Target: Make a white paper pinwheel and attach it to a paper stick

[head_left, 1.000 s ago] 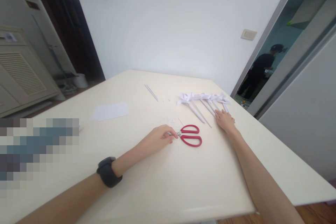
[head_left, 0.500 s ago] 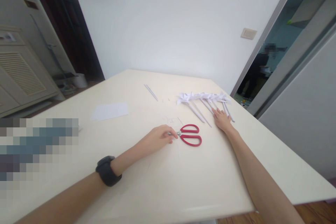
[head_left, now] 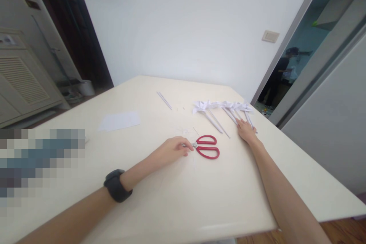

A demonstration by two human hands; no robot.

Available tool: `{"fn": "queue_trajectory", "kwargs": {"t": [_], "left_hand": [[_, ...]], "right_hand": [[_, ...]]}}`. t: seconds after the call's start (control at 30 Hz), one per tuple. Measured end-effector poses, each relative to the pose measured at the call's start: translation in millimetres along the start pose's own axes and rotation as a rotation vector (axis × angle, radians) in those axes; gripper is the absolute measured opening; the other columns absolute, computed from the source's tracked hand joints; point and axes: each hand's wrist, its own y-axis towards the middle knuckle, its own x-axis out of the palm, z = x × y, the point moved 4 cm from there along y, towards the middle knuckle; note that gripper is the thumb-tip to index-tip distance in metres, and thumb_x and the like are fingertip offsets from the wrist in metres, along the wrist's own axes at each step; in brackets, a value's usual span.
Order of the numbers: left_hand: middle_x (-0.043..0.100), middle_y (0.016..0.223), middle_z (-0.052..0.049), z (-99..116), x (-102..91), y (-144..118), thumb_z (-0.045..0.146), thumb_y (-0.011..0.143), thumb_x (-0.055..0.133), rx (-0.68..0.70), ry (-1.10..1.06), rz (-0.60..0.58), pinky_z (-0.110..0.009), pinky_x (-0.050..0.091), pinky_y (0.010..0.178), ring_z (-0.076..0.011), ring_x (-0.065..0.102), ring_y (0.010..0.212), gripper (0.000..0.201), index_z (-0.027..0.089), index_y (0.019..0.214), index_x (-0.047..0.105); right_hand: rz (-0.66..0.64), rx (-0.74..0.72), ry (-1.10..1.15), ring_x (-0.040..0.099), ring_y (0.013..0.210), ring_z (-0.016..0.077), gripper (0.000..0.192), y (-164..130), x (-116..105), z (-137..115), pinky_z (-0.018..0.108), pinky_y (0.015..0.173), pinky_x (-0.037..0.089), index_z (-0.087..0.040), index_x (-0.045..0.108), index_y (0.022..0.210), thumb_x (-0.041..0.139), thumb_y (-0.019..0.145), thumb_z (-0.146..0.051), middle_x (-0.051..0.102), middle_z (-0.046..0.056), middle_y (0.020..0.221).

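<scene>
Left hand [head_left: 174, 148] loosely curled, fingertips touching the blades of red scissors [head_left: 207, 146] on the counter [head_left: 200, 198]. Right hand [head_left: 246, 131] flat, released, on paper pinwheel sticks [head_left: 225, 112].

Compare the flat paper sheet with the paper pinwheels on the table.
The sheet lies flat and unfolded; the pinwheels are folded heads on thin sticks. The sheet lies alone on the left, touched by neither hand; the pinwheels lie in a row on the right, with the right hand on their sticks. Both are white and rest on the table.
</scene>
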Motion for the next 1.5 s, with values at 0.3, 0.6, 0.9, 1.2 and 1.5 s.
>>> {"fn": "queue_trajectory", "kwargs": {"t": [0.3, 0.6, 0.9, 1.2, 1.5], "left_hand": [[0.065, 0.099, -0.005, -1.9, 0.1, 2.4, 0.029, 0.081, 0.043, 0.019, 0.002, 0.01, -0.027, 0.046, 0.071, -0.0186, 0.065, 0.084, 0.026, 0.021, 0.089, 0.067], [0.065, 0.099, -0.005, 0.2, 0.9, 1.3, 0.029, 0.08, 0.043, 0.008, 0.005, 0.0, -0.028, 0.045, 0.074, -0.0184, 0.065, 0.084, 0.026, 0.02, 0.089, 0.066], [0.066, 0.091, -0.003, -1.9, 0.6, 1.4, 0.029, 0.08, 0.044, 0.008, 0.01, 0.001, -0.027, 0.044, 0.073, -0.018, 0.064, 0.083, 0.026, 0.021, 0.09, 0.067], [0.065, 0.085, -0.003, -2.2, -0.1, 1.4, 0.028, 0.081, 0.043, -0.001, 0.016, 0.001, -0.028, 0.043, 0.073, -0.019, 0.064, 0.084, 0.026, 0.022, 0.09, 0.067], [0.064, 0.088, -0.003, -0.6, -0.1, 0.8, 0.029, 0.081, 0.043, -0.002, 0.007, -0.009, -0.028, 0.044, 0.073, -0.0195, 0.065, 0.086, 0.026, 0.021, 0.09, 0.066]], "right_hand": [[0.047, 0.059, 0.028, 0.034, 0.133, 0.0315, 0.048, -4.8, -6.5, 10.0, 0.064, 0.101, 0.025, -0.026, 0.037, 0.14, 0.025, 0.093, -0.024, 0.036, 0.012, 0.147], [0.118, -0.167, 0.101, 0.032, 0.135, 0.0256, 0.048, -17.0, -23.1, -46.6, 0.047, 0.107, 0.028, -0.02, 0.036, 0.141, 0.027, 0.095, -0.03, 0.034, 0.01, 0.149], [0.146, -0.318, 0.181, 0.057, 0.104, 0.0212, 0.041, -36.1, -28.0, -77.6, 0.029, 0.09, 0.041, -0.02, 0.052, 0.129, 0.039, 0.09, -0.024, 0.059, 0.011, 0.118], [0.111, -0.278, 0.196, 0.061, 0.086, 0.0178, 0.039, -33.5, -24.6, -73.8, 0.025, 0.08, 0.042, -0.021, 0.06, 0.121, 0.043, 0.086, -0.017, 0.062, 0.008, 0.097], [0.108, -0.254, 0.167, 0.059, 0.09, 0.0181, 0.042, -31.9, -26.0, -69.7, 0.025, 0.082, 0.039, -0.018, 0.061, 0.118, 0.04, 0.083, -0.009, 0.063, 0.009, 0.1]]}}
